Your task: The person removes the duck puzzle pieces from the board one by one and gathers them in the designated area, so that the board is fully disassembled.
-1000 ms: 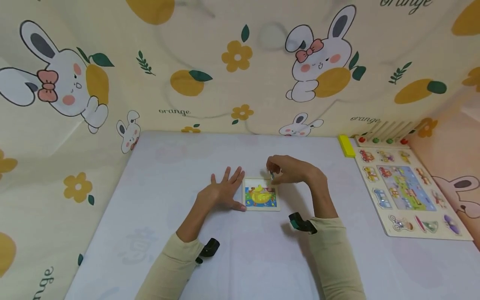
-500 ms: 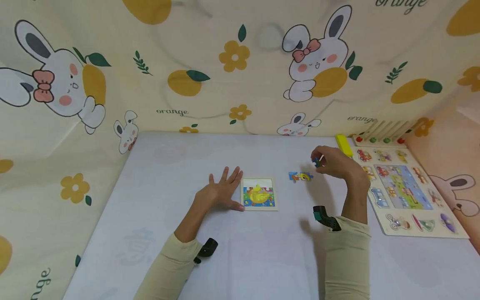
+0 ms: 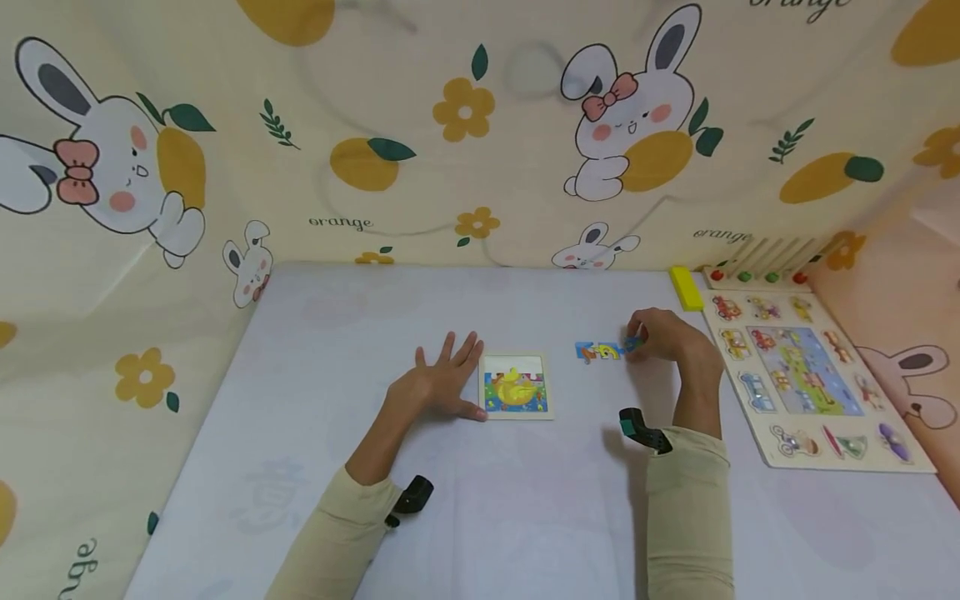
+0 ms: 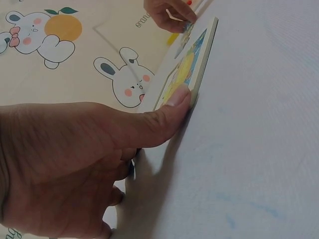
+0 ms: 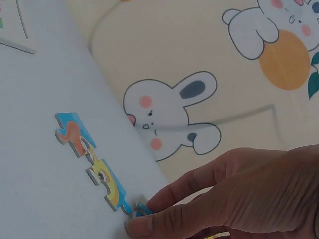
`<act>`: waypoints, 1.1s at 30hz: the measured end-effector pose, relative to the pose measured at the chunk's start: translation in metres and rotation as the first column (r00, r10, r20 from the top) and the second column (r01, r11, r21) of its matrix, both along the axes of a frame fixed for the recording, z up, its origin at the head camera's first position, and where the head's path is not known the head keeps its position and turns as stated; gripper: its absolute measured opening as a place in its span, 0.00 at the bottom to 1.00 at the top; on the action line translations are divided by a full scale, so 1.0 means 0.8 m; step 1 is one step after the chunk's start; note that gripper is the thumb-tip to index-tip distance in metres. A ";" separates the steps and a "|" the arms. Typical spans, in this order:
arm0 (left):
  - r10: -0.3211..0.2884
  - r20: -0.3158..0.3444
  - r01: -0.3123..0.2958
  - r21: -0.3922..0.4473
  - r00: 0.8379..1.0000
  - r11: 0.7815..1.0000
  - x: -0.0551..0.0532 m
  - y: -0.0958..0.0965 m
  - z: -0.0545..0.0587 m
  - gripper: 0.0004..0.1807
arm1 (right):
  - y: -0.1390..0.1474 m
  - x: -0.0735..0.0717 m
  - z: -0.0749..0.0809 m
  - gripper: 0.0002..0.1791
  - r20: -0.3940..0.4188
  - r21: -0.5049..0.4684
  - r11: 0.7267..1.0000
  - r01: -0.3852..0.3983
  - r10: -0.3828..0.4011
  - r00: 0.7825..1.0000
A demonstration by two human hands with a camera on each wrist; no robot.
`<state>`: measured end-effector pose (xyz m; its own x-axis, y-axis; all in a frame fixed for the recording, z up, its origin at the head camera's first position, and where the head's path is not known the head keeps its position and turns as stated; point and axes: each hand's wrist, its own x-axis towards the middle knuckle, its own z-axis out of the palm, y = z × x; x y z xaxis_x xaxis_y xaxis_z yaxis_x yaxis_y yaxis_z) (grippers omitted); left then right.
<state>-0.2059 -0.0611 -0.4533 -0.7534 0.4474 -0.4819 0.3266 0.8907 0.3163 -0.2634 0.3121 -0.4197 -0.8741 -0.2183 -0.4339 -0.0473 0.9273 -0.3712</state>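
A small framed jigsaw puzzle [image 3: 515, 390] with a yellow duck picture lies on the table, its top row showing bare white backing. My left hand [image 3: 437, 385] lies spread beside it, the thumb touching the frame's lower left corner; in the left wrist view the thumb [image 4: 164, 112] rests at the frame's edge. To the right, two joined jigsaw pieces [image 3: 597, 352] lie flat, one with a duck's eye [image 5: 103, 177]. My right hand [image 3: 663, 337] pinches a blue jigsaw piece [image 5: 142, 209] between thumb and finger, right at the end of that strip.
A large wooden peg puzzle board [image 3: 817, 383] with vehicle and toy pictures lies at the right. Behind it stands a rack [image 3: 757, 279] with sticks and red and green beads. A yellow block [image 3: 686, 288] sits at the table's back edge, against the printed cloth wall.
My right hand has moved right, away from the frame, with a jigsaw piece, then lowered it to the end of the joined pieces. My left hand stays beside the frame.
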 end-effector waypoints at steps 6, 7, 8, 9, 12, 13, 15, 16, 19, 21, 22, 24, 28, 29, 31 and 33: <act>0.005 0.012 -0.005 0.008 1.000 1.000 -0.001 0.000 -0.002 0.64 | 0.001 0.000 -0.001 0.19 0.020 0.004 1.000 -0.009 0.008 1.000; 0.004 0.013 -0.004 0.009 1.000 1.000 -0.001 0.000 -0.003 0.64 | 0.001 0.000 -0.002 0.18 0.022 0.002 1.000 -0.012 0.012 1.000; 0.004 0.014 -0.004 0.009 1.000 1.000 -0.001 0.000 -0.003 0.64 | 0.002 0.000 -0.002 0.18 0.024 0.000 1.000 -0.012 0.012 1.000; 0.001 0.012 -0.001 0.007 1.000 1.000 -0.001 0.000 -0.003 0.64 | 0.002 0.000 -0.003 0.18 0.026 -0.002 1.000 -0.013 0.013 1.000; -0.006 0.006 0.006 0.004 1.000 1.000 -0.001 -0.001 -0.003 0.64 | 0.003 0.001 -0.003 0.18 0.029 -0.006 1.000 -0.015 0.015 0.999; -0.006 0.007 0.006 0.003 1.000 1.000 -0.002 -0.001 -0.003 0.64 | 0.004 0.000 -0.003 0.18 0.027 -0.008 1.000 -0.020 0.020 0.999; -0.003 0.010 0.003 0.007 1.000 1.000 -0.002 -0.001 -0.002 0.64 | 0.004 0.000 -0.003 0.17 0.028 -0.010 1.000 -0.023 0.023 0.999; 0.001 0.013 -0.001 0.011 1.000 1.000 -0.002 -0.001 -0.002 0.64 | 0.004 0.000 -0.003 0.17 0.029 -0.011 1.000 -0.023 0.024 0.999; 0.005 0.018 -0.005 0.017 1.000 1.000 -0.002 0.000 -0.002 0.64 | 0.003 -0.001 -0.003 0.17 0.032 -0.009 1.000 -0.030 0.030 0.999; 0.004 0.018 -0.004 0.016 1.000 1.000 -0.002 0.000 -0.002 0.64 | 0.003 -0.001 -0.003 0.18 0.040 -0.004 1.000 -0.025 0.025 0.999; 0.002 0.016 -0.002 0.015 1.000 1.000 -0.002 0.000 -0.003 0.64 | 0.003 -0.001 -0.003 0.18 0.043 -0.002 1.000 -0.024 0.024 0.999; -0.001 0.012 0.001 0.012 1.000 1.000 -0.002 0.000 -0.003 0.64 | 0.003 -0.001 -0.003 0.19 0.046 0.006 1.000 -0.016 0.016 0.999; -0.005 0.012 0.005 0.006 1.000 1.000 -0.002 -0.001 -0.003 0.64 | 0.002 0.001 -0.002 0.21 0.053 0.014 1.000 -0.008 0.007 0.999; -0.006 0.012 0.006 0.003 1.000 1.000 -0.002 -0.001 -0.003 0.64 | 0.002 0.001 -0.002 0.22 0.054 0.014 1.000 -0.007 0.007 0.999; -0.004 0.012 0.004 0.001 1.000 1.000 -0.002 -0.001 -0.001 0.64 | 0.001 0.001 0.001 0.23 0.054 0.013 1.000 -0.012 0.011 0.998; -0.001 0.009 0.000 0.001 1.000 1.000 -0.001 -0.001 -0.001 0.64 | 0.000 0.001 0.004 0.24 0.055 0.013 1.000 -0.011 0.011 0.998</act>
<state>-0.2070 -0.0618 -0.4538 -0.7487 0.4484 -0.4881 0.3241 0.8901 0.3205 -0.2623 0.3122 -0.4161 -0.8464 -0.2216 -0.4843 -0.0373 0.9317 -0.3612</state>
